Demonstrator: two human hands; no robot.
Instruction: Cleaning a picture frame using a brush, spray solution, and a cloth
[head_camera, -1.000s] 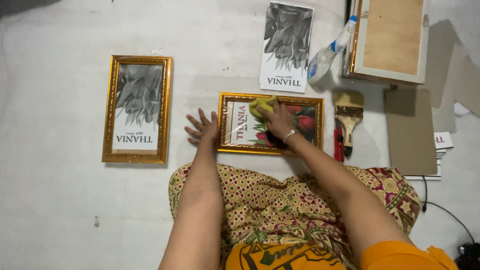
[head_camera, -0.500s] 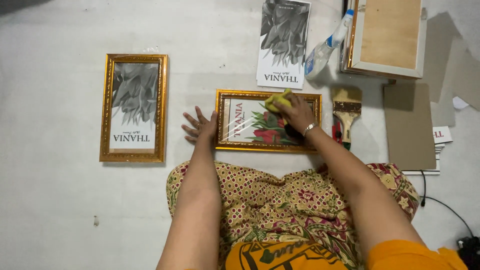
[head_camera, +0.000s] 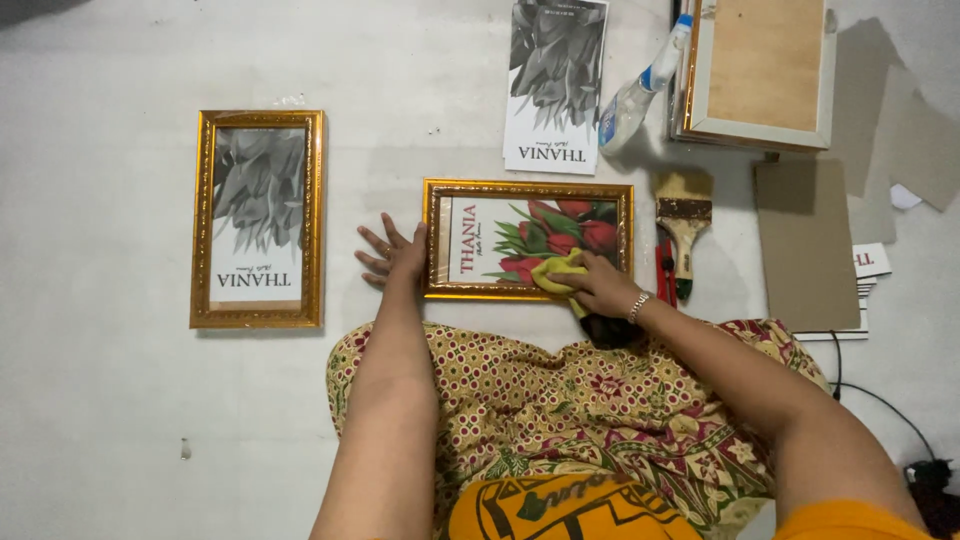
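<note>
A tall gold frame (head_camera: 258, 218) with a grey leaf picture is lying on the pale floor (head_camera: 100, 400), well to the left of the left hand (head_camera: 393, 256). That hand's grip is lying wide, fingers spread flat, pressing against the left edge of a small gold frame (head_camera: 527, 240) with a red tulip picture. The right hand (head_camera: 603, 285), its grip closing on a yellow cloth (head_camera: 556, 273), is pressing the cloth on the glass near the lower right corner. Just right of it a paintbrush (head_camera: 684, 220) is lying; a spray bottle (head_camera: 640, 90) is resting above.
</note>
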